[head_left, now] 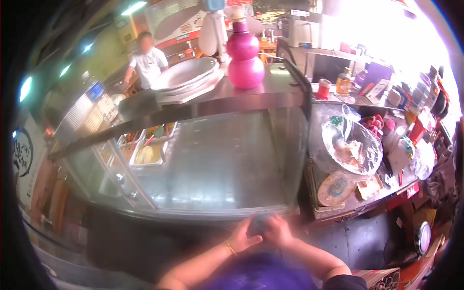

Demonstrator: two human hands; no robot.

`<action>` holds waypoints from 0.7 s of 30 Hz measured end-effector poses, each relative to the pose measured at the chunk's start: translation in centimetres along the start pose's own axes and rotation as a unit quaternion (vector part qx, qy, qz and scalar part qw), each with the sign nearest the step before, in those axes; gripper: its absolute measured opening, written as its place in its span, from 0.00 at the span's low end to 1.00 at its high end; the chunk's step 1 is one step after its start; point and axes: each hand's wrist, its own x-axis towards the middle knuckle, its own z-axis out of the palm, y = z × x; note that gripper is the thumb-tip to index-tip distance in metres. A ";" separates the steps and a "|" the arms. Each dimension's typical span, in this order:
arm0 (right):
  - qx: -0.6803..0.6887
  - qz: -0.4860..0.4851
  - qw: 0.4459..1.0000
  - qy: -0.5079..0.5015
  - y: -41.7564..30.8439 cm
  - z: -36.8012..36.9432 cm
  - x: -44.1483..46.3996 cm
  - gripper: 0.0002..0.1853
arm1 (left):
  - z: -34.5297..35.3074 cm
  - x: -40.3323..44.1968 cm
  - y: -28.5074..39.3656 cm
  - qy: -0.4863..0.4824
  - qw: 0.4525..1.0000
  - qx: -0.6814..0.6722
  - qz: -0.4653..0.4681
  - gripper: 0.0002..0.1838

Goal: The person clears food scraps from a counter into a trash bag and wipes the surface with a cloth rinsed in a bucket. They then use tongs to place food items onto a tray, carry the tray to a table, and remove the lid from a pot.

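Observation:
In front of my body, at the near edge of the steel counter (227, 183), my two hands come together around a dark grey, rounded thing (259, 224). It may be a wadded cloth, but blur hides its kind. My left hand (241, 238), with a bracelet at the wrist, closes on its left side, thumb pointing right. Bent fingers of my right hand (280, 231) wrap its other side. Behind the glass at the counter's left, a white tray (149, 152) holds pale yellow food and a red-handled utensil.
Stacked white plates (186, 75) and a pink gourd-shaped ornament (245, 63) stand on the overhead shelf. On the right-hand table are a foil-lined basin (331, 140), a round board (335, 189) and a bottle (344, 82). A person (147, 63) in white stands far left.

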 end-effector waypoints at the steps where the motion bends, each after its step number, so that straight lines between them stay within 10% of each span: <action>1: 0.079 0.035 0.996 0.026 -1.5 -0.2 0.7 0.20 | 0.6 -0.2 0.2 0.028 0.998 -0.062 -0.012 0.54; 4: 0.164 0.047 0.976 0.136 -3.8 0.5 2.7 0.21 | 1.7 0.0 3.5 0.109 0.987 -0.082 0.086 0.50; 8: 0.220 0.048 0.970 0.093 -5.5 2.1 3.0 0.27 | 1.4 0.4 6.7 0.268 0.886 -0.373 -0.068 0.34; 15: -0.070 -0.241 0.968 -0.024 -6.9 3.1 3.9 0.55 | -3.8 -0.3 8.8 0.176 0.648 -0.736 -0.084 0.19; 21: -0.057 -0.395 0.916 -0.030 -10.7 3.8 11.7 0.34 | -10.0 -5.4 10.7 0.137 0.797 -0.579 -0.103 0.29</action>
